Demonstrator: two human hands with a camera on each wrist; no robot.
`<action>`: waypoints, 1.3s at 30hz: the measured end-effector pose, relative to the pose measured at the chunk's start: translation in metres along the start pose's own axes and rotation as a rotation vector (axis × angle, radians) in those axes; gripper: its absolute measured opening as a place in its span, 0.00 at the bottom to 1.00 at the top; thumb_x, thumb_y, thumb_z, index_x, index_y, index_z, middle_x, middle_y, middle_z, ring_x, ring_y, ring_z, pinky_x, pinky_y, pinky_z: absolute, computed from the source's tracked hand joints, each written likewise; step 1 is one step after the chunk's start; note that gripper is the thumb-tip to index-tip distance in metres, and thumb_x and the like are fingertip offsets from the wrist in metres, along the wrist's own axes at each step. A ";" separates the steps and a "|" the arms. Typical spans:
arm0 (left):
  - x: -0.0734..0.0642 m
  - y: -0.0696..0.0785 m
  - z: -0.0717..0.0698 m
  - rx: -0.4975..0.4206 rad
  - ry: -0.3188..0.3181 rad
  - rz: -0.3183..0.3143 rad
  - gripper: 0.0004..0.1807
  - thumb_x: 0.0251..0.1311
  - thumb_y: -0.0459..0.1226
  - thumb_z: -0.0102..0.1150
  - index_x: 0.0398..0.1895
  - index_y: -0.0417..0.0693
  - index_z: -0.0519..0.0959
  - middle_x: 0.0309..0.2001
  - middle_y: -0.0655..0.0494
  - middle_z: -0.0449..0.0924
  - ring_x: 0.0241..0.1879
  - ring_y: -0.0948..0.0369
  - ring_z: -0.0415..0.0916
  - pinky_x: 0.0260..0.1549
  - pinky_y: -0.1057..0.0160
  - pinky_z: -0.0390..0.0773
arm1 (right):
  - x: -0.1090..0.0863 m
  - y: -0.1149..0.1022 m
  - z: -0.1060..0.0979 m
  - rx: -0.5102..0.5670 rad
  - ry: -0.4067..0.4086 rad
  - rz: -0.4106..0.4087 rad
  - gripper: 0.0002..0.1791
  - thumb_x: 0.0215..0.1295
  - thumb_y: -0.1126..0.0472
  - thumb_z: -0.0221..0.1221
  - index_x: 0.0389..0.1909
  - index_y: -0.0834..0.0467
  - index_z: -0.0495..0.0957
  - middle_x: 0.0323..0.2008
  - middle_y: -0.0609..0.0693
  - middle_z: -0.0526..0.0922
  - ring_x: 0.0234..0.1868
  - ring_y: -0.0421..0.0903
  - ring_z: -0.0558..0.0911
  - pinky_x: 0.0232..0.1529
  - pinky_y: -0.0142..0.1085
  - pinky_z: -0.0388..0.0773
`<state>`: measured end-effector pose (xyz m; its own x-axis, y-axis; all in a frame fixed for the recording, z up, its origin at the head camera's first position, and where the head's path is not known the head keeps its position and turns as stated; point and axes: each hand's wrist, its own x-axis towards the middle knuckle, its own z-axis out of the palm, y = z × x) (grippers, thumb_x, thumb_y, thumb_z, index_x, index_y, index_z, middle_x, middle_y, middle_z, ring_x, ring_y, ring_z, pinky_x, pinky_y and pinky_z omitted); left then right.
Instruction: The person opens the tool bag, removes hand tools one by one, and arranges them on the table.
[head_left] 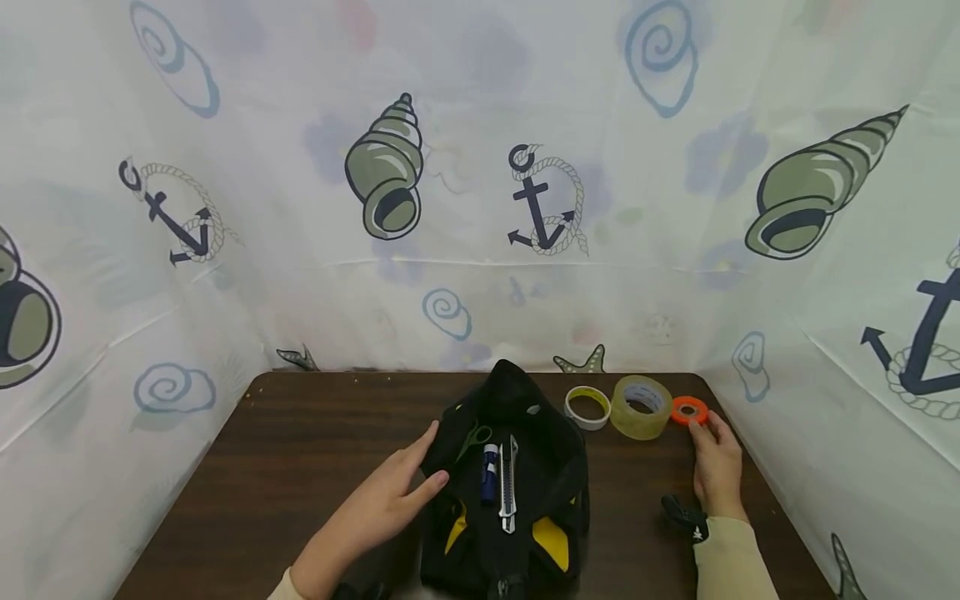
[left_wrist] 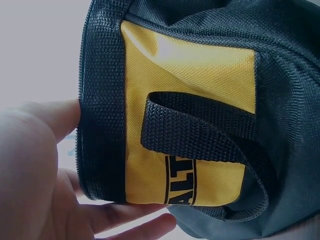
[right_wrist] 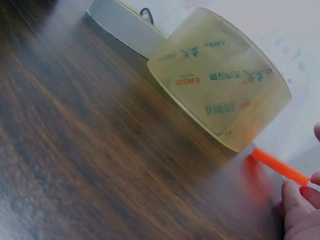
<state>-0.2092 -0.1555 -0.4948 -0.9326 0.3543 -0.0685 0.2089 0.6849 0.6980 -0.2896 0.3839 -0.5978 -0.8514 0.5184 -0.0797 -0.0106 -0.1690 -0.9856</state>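
Note:
A black and yellow tool bag (head_left: 566, 471) stands with its mouth spread at the middle of the table. My left hand (head_left: 393, 496) holds the bag's left rim; in the left wrist view its fingers (left_wrist: 107, 215) reach around the zippered edge (left_wrist: 100, 115). Inside the bag lie a utility knife (head_left: 507, 483), a dark blue tube with a white end (head_left: 489, 475) and green-handled scissors (head_left: 478, 434), partly hidden. At the back right, my right hand (head_left: 718, 467) pinches the edge of an orange tape roll (head_left: 701, 411), beside a wide clear tape roll (right_wrist: 220, 80).
A white roll with a yellow inner ring (head_left: 587, 423) stands left of the clear tape. The dark wooden table (head_left: 322, 433) ends at a patterned cloth (head_left: 465, 292) hanging behind and at both sides. A black strap (head_left: 681, 512) is at my right wrist.

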 end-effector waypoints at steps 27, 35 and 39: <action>0.003 0.000 0.001 0.002 -0.006 0.007 0.49 0.75 0.73 0.47 0.91 0.71 0.45 0.87 0.53 0.57 0.85 0.40 0.58 0.77 0.25 0.60 | -0.003 0.001 0.003 0.025 0.067 -0.144 0.37 0.80 0.69 0.60 0.86 0.63 0.60 0.85 0.64 0.58 0.87 0.55 0.58 0.77 0.25 0.68; 0.003 0.000 0.000 0.006 -0.011 0.013 0.48 0.75 0.73 0.48 0.90 0.75 0.43 0.87 0.53 0.57 0.85 0.40 0.58 0.77 0.25 0.60 | -0.002 0.001 0.004 0.025 0.089 -0.160 0.36 0.79 0.71 0.61 0.84 0.61 0.64 0.84 0.63 0.62 0.85 0.53 0.63 0.69 0.20 0.72; 0.003 0.000 0.001 0.002 -0.014 0.013 0.48 0.75 0.73 0.48 0.90 0.76 0.43 0.87 0.53 0.57 0.85 0.40 0.58 0.77 0.24 0.60 | -0.008 -0.001 0.005 0.027 0.095 -0.176 0.35 0.78 0.71 0.61 0.83 0.61 0.65 0.83 0.62 0.64 0.84 0.55 0.63 0.65 0.17 0.74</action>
<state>-0.2112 -0.1539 -0.4954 -0.9256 0.3722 -0.0689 0.2221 0.6813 0.6975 -0.2859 0.3757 -0.5950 -0.7819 0.6184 0.0789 -0.1706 -0.0904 -0.9812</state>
